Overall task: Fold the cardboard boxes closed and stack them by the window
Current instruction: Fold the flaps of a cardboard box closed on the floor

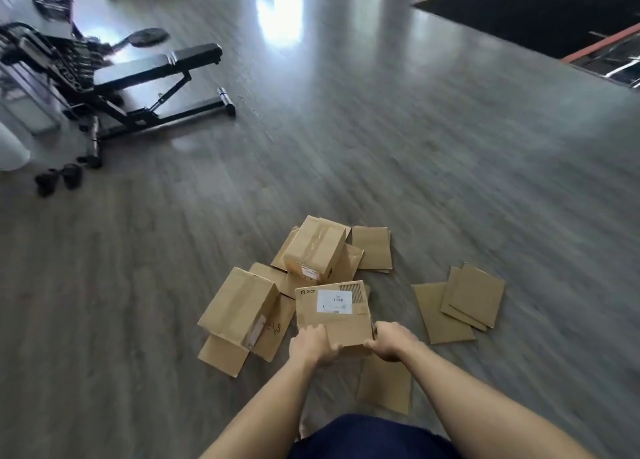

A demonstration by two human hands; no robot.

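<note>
1. Room: grey wood-plank floor (pixel 381 146), glossy with glare at the far end; a black padded weight bench (pixel 152 74) stands far left; the picture is motion-blurred.
2. Task item: the closed brown cardboard box with a white label (pixel 334 311) sits amid other brown cardboard boxes (pixel 277 285) and flat sheets on the floor.
3. Grip: the left hand (pixel 311 346) and right hand (pixel 393 342) clasp its near corners, fingers curled.
4. Step, as judged: lifting this box. Next: carry it level to the window, which is not identifiable here.

I've got both hands, left hand (pixel 313 344) and right hand (pixel 393 342), gripping the labelled box (pixel 334 314) over the floor (pixel 450 181), more boxes (pixel 313 247) scattered around.
</note>
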